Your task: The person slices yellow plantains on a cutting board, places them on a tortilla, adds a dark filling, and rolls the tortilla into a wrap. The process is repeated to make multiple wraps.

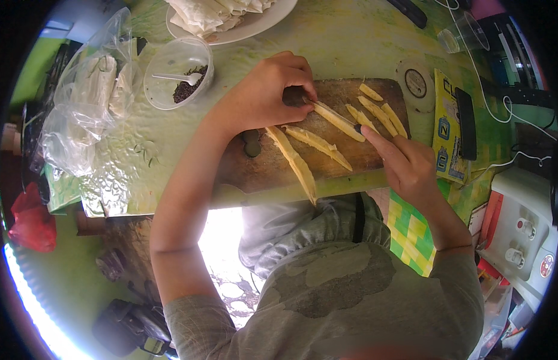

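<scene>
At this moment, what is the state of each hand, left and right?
Left hand: closed, pinching the far end of a yellow strip.
Right hand: closed on a dark-handled tool, probably a knife.

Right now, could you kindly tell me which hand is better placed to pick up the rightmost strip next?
Probably the right hand: it is just below the rightmost strip in the picture, though its index finger is at another strip. The left hand is farther off, at that strip's other end.

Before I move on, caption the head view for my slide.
Left hand holds a yellow strip over a board; right hand, at its other end, holds what looks like a knife.
</scene>
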